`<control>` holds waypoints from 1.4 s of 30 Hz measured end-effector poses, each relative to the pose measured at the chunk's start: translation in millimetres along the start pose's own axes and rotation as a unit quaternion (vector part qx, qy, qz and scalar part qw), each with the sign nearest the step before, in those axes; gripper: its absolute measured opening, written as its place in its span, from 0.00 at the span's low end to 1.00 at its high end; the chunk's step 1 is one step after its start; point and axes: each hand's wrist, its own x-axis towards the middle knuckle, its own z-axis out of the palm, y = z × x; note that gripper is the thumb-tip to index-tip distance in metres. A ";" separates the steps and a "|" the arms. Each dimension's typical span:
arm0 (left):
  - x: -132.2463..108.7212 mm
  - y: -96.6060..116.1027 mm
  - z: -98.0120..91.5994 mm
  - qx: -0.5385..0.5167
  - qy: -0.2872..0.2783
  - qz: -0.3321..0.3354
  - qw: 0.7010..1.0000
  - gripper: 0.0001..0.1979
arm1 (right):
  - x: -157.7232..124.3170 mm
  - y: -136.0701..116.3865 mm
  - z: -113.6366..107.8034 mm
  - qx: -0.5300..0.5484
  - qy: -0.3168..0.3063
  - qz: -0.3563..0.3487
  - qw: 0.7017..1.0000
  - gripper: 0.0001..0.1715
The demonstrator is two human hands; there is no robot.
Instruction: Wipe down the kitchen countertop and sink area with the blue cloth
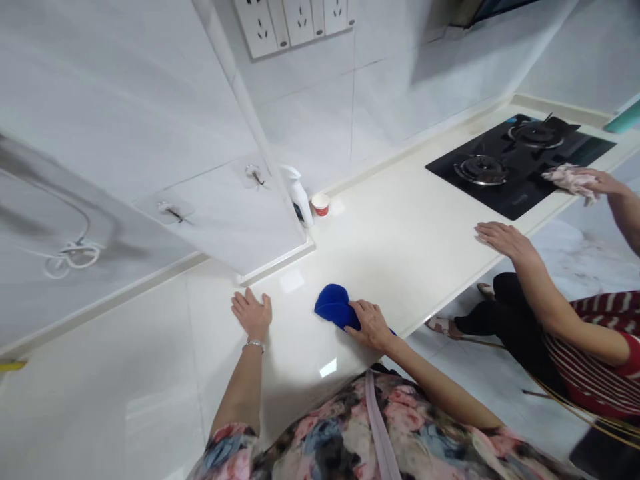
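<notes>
My right hand [371,325] presses down on a blue cloth [334,305] lying on the white countertop [410,253], fingers closed over its near end. Flat on the same counter, fingers spread, rests my left hand [253,313], a bracelet at its wrist; it holds nothing and lies about a hand's width left of the cloth.
A white spray bottle [299,195] and a small red paper cup [321,204] stand at the wall. A black gas hob [515,160] is at the right. Another person in a striped top has one hand [503,239] flat on the counter and a pinkish rag [570,179] on the hob.
</notes>
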 end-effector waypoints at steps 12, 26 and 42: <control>7.0 -4.9 3.7 -0.006 0.046 0.028 0.999 0.38 | 11.5 76.8 -39.1 0.107 0.185 -0.004 0.977 0.16; 10.6 -1.1 1.0 -0.009 0.061 0.037 0.997 0.37 | 68.0 91.1 -156.6 0.086 0.299 -0.069 0.948 0.16; 17.1 -7.6 4.1 0.032 0.022 0.028 0.999 0.38 | 135.0 107.6 -38.4 -0.053 0.134 0.022 0.989 0.46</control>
